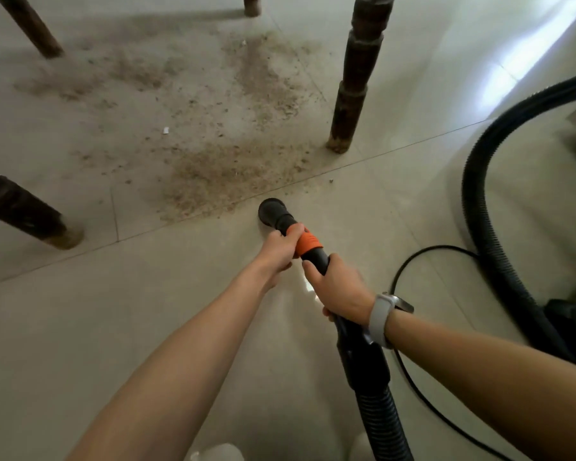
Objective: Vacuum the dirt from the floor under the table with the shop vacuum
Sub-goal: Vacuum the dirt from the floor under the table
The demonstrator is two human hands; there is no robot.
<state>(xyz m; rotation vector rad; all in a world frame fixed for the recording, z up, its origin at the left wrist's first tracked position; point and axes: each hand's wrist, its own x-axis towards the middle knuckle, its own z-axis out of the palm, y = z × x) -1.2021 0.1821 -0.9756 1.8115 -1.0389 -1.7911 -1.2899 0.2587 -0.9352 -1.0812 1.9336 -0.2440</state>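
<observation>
Brown dirt (226, 174) lies scattered over the pale tiled floor between the dark wooden table legs, thickest just beyond the nozzle. The black vacuum nozzle (273, 211) points down at the floor at the near edge of that patch. My left hand (280, 249) grips the wand at its orange collar (308, 242). My right hand (338, 287), with a grey watch on the wrist, grips the black handle just behind it. The ribbed black hose (384, 424) runs back from the handle toward me.
Table legs stand at the right (353, 94), near left (24, 211), far left (30, 28) and far middle (251, 5). The hose loops wide on the right (479, 201) to a dark vacuum body (572, 324). A thin black cord (409, 261) curves across the floor there.
</observation>
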